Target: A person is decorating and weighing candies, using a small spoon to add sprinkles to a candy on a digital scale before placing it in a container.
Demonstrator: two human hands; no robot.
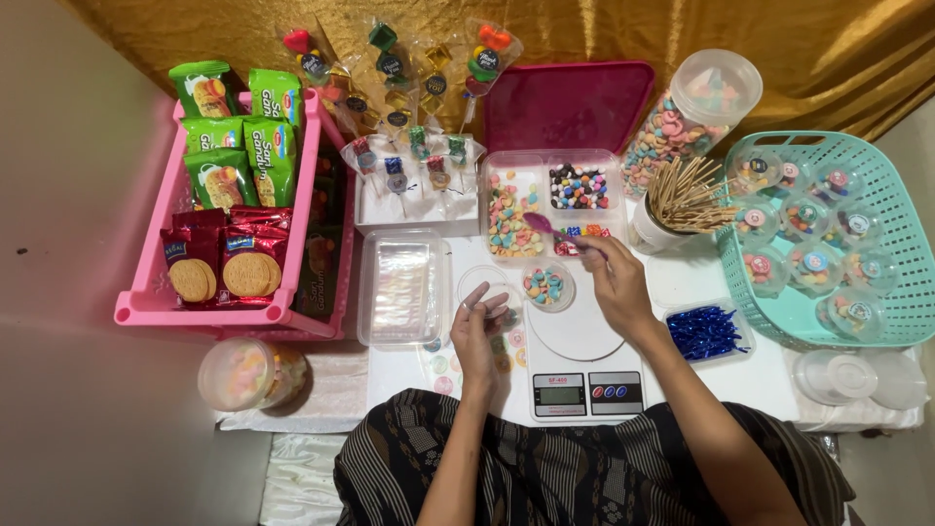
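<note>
My right hand [614, 282] holds a purple plastic spoon [545, 226] whose bowl lies over the pastel candies in a clear divided tray [555, 200]. A small clear round cup [549, 286] with several pastel candies stands on a white digital kitchen scale [580, 360]. My left hand [479, 331] is at the scale's left edge, fingers pinching a small clear lid [484, 287].
A pink crate [234, 307] of biscuit packs stands at left, a clear box [402, 289] beside it. A teal basket [877, 292] of filled cups sits at right, with wooden skewers [687, 195], a candy jar [687, 117], blue twist ties [703, 331] and wrapped candy sticks [409, 166].
</note>
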